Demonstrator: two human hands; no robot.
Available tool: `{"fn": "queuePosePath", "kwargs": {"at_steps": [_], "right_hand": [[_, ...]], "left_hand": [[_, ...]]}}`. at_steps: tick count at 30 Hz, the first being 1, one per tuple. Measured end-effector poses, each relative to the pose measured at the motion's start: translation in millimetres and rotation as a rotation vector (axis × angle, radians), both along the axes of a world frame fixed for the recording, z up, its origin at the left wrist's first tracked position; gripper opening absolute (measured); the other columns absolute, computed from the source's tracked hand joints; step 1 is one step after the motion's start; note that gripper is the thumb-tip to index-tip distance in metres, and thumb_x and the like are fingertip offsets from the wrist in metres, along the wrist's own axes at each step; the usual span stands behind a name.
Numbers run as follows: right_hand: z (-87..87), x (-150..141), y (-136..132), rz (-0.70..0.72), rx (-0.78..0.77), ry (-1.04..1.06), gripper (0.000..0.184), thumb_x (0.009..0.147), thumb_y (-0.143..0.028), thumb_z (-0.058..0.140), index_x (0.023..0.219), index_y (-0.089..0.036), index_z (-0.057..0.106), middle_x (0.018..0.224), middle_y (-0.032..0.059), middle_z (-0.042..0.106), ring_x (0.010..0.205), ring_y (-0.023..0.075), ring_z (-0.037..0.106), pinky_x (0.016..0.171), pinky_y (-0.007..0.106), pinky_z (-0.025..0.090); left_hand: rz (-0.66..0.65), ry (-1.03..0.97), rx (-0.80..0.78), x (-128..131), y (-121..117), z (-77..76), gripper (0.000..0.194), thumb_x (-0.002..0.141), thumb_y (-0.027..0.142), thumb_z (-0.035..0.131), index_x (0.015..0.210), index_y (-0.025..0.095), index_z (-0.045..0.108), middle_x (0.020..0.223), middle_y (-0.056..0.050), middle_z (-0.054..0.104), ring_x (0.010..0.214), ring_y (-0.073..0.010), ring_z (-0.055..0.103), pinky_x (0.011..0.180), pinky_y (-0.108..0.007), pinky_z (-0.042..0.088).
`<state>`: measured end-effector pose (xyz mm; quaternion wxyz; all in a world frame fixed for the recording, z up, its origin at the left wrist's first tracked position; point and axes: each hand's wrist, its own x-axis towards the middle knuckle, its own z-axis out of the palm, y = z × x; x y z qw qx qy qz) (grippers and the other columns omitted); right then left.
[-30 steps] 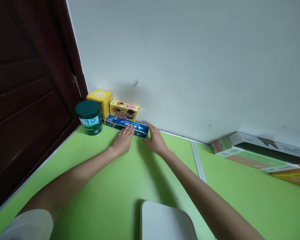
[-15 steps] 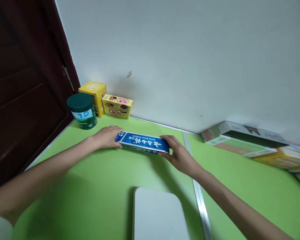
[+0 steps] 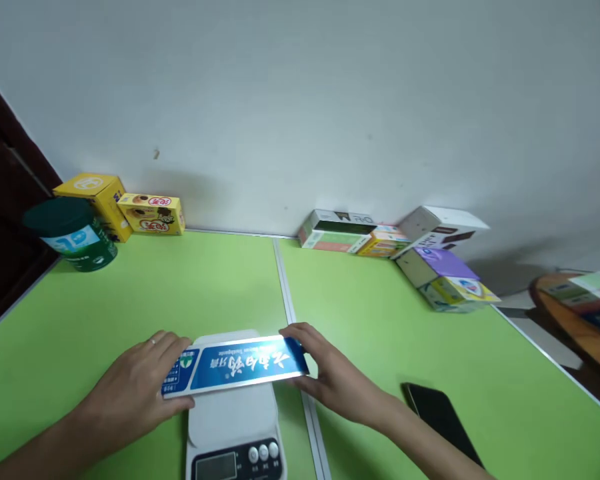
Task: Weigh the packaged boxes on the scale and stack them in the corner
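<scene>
A long blue toothpaste box (image 3: 235,365) lies flat across the top of a white kitchen scale (image 3: 231,420) near the table's front edge. My left hand (image 3: 135,385) grips the box's left end, fingers curled round it. My right hand (image 3: 330,373) grips the right end, thumb and fingers closed on it. The scale's display and buttons show just below the box.
A green tub (image 3: 73,235) and two yellow boxes (image 3: 125,210) stand at the back left by a dark door. Several boxes (image 3: 405,250) are piled against the wall at the back right. A black phone (image 3: 437,417) lies right of my right arm. A round wooden table (image 3: 580,313) stands beyond the green table's right edge.
Both hands carried the blue box from the back-left corner by the wall toward me and set it over the scale. The view swung right, showing the box pile and phone.
</scene>
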<state>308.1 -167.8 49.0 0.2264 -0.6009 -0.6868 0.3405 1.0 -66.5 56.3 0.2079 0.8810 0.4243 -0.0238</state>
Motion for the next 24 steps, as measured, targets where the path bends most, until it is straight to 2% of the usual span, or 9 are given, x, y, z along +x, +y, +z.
{"fn": "queuePosePath", "kwargs": {"at_steps": [3, 5, 9, 11, 13, 16, 19, 21, 24], "right_hand": [[-8.2, 13, -8, -0.010, -0.025, 0.046, 0.075, 0.076, -0.016, 0.067, 0.141, -0.025, 0.029, 0.139, 0.0127, 0.041, 0.124, 0.0268, 0.047, 0.100, 0.045, 0.045], [-11.9, 22, -12, -0.026, -0.027, 0.088, 0.082, 0.077, -0.020, 0.068, 0.145, -0.028, 0.023, 0.145, 0.0120, 0.036, 0.129, 0.0268, 0.043, 0.101, 0.045, 0.045], [-15.4, 25, -13, -0.039, -0.024, 0.166, 0.078, 0.078, -0.019, 0.066, 0.144, -0.028, 0.027, 0.139, 0.0126, 0.043, 0.099, 0.0193, 0.059, 0.087, 0.039, 0.054], [-13.8, 21, -10, -0.012, -0.003, 0.161, 0.076, 0.074, -0.015, 0.068, 0.141, -0.024, 0.034, 0.134, 0.0134, 0.047, 0.085, 0.0159, 0.061, 0.082, 0.038, 0.054], [-9.1, 23, -9, 0.011, 0.033, 0.138, 0.069, 0.072, -0.012, 0.069, 0.135, -0.020, 0.043, 0.127, 0.0130, 0.053, 0.082, 0.0157, 0.060, 0.081, 0.037, 0.054], [0.4, 45, -13, -0.011, 0.099, 0.151, 0.061, 0.074, -0.014, 0.068, 0.131, -0.018, 0.046, 0.122, 0.0116, 0.056, 0.085, 0.0167, 0.060, 0.083, 0.037, 0.053], [2.8, 88, -23, -0.125, 0.154, 0.160, 0.058, 0.077, -0.017, 0.065, 0.131, -0.020, 0.046, 0.124, 0.0112, 0.056, 0.091, 0.0179, 0.061, 0.087, 0.038, 0.052], [-3.5, 118, -27, -0.238, 0.147, 0.138, 0.057, 0.075, -0.015, 0.066, 0.129, -0.019, 0.047, 0.121, 0.0111, 0.057, 0.093, 0.0192, 0.061, 0.086, 0.039, 0.052], [-22.0, 155, -25, -0.404, 0.092, 0.126, 0.057, 0.070, -0.011, 0.067, 0.124, -0.017, 0.051, 0.116, 0.0111, 0.060, 0.096, 0.0210, 0.061, 0.085, 0.039, 0.052]], "left_hand": [[0.034, 0.086, -0.006, -5, -5, -1.0, 0.080, 0.068, 0.044, 0.071, 0.140, 0.022, 0.042, 0.141, -0.012, 0.051, 0.126, -0.0341, 0.050, 0.103, -0.051, 0.044], [0.051, 0.112, 0.009, -12, -7, 0.3, 0.090, 0.067, 0.044, 0.071, 0.145, 0.021, 0.034, 0.148, -0.012, 0.042, 0.132, -0.0341, 0.045, 0.106, -0.051, 0.042], [0.017, 0.029, 0.098, -25, -6, 0.0, 0.068, 0.074, 0.042, 0.063, 0.138, 0.026, 0.044, 0.139, -0.008, 0.053, 0.123, -0.0305, 0.054, 0.100, -0.044, 0.049], [-0.029, -0.029, 0.130, -24, -4, 2.5, 0.052, 0.076, 0.039, 0.062, 0.126, 0.029, 0.054, 0.127, -0.005, 0.063, 0.114, -0.0283, 0.061, 0.095, -0.040, 0.052], [-0.057, -0.064, 0.157, -16, -1, 10.3, 0.042, 0.075, 0.039, 0.064, 0.116, 0.030, 0.059, 0.117, -0.004, 0.067, 0.106, -0.0274, 0.064, 0.089, -0.037, 0.055], [-0.074, -0.102, 0.207, 14, 2, 29.2, 0.043, 0.073, 0.043, 0.065, 0.113, 0.029, 0.060, 0.115, -0.004, 0.067, 0.102, -0.0282, 0.065, 0.085, -0.037, 0.056], [-0.151, -0.149, 0.237, 67, 7, 41.0, 0.046, 0.076, 0.045, 0.061, 0.119, 0.026, 0.058, 0.118, -0.006, 0.065, 0.106, -0.0280, 0.063, 0.089, -0.038, 0.053], [-0.205, -0.173, 0.205, 111, 15, 37.2, 0.049, 0.078, 0.043, 0.059, 0.122, 0.023, 0.056, 0.119, -0.008, 0.064, 0.108, -0.0278, 0.061, 0.091, -0.040, 0.051], [-0.222, -0.189, 0.091, 174, 31, 15.9, 0.053, 0.077, 0.041, 0.061, 0.124, 0.018, 0.054, 0.120, -0.011, 0.062, 0.110, -0.0286, 0.059, 0.094, -0.044, 0.049]]}}
